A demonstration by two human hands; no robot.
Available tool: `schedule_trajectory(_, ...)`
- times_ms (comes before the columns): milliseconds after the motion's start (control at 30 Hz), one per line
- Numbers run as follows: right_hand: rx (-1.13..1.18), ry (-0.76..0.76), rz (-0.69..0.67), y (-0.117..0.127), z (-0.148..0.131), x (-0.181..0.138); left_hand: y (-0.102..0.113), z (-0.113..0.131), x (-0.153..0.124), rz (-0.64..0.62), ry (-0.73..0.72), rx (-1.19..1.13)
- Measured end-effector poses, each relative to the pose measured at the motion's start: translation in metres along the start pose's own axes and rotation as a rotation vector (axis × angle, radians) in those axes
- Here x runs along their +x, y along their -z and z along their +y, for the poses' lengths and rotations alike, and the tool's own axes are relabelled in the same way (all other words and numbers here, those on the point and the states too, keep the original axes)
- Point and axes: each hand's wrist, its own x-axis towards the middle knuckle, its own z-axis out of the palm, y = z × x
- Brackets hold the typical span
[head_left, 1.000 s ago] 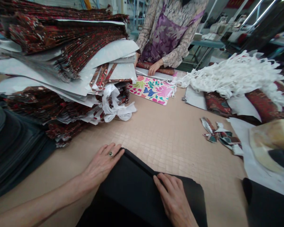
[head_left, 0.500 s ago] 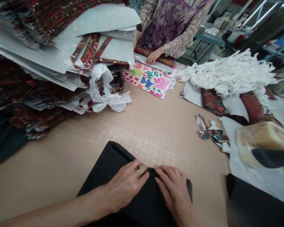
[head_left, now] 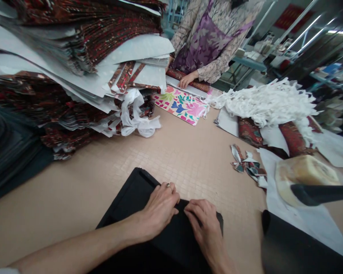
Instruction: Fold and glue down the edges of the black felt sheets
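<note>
In the head view, gripping the far edge of the black cloth [head_left: 128, 201] with the left hand [head_left: 161, 207], and pinching that same edge just beside it with the right hand [head_left: 204, 220], clamped on the material with both. Can see the black cloth lying on the near part of the surface [head_left: 103, 179], well apart from a patterned stack [head_left: 114, 42] at left, scraps [head_left: 255, 173] and a yellowish roll [head_left: 303, 171] at right, and a co-worker's hand [head_left: 188, 79] beyond a floral panel [head_left: 183, 106].
</note>
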Motion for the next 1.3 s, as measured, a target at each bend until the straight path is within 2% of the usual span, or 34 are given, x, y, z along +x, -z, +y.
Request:
schedule_trajectory(133, -0.052, -0.003, 0.004, 0.004, 0.002, -0.003, -0.01, -0.002, -0.002, 0.045, 0.042, -0.078)
schedule_trajectory(300, -0.068, 0.015, -0.125, 0.003, 0.0, 0.01, -0.013, -0.002, -0.005, 0.096, 0.056, -0.189)
schedule_trajectory(433, -0.039, -0.075, -0.179, 0.004, -0.007, 0.019, -0.014, -0.003, -0.006, 0.118, 0.012, -0.225)
schedule_trajectory(567, -0.042, -0.116, -0.268, 0.013, -0.003, 0.014, -0.018, -0.006, -0.006, 0.111, -0.021, -0.17)
schedule_trajectory(700, -0.16, -0.156, -0.406, 0.029, 0.015, 0.005, -0.011, -0.006, -0.008, 0.099, -0.022, -0.155)
schedule_trajectory(800, -0.147, -0.182, -0.466, 0.033, 0.022, 0.006, 0.0, -0.01, -0.009, 0.1, -0.103, -0.098)
schedule_trajectory(900, -0.011, -0.122, -0.431, 0.025, 0.018, 0.013, 0.004, -0.018, -0.009, 0.094, -0.243, 0.065)
schedule_trajectory(1033, 0.106, 0.069, -0.283, 0.013, 0.016, 0.017, 0.001, -0.027, -0.008, 0.083, -0.373, 0.2)
schedule_trajectory(1200, -0.003, 0.329, -0.117, 0.008, 0.033, 0.005, 0.008, -0.024, -0.011, 0.025, -0.385, 0.259)
schedule_trajectory(1300, -0.065, 0.368, -0.141, 0.007, 0.04, -0.002, 0.012, -0.018, -0.013, -0.021, -0.364, 0.29)
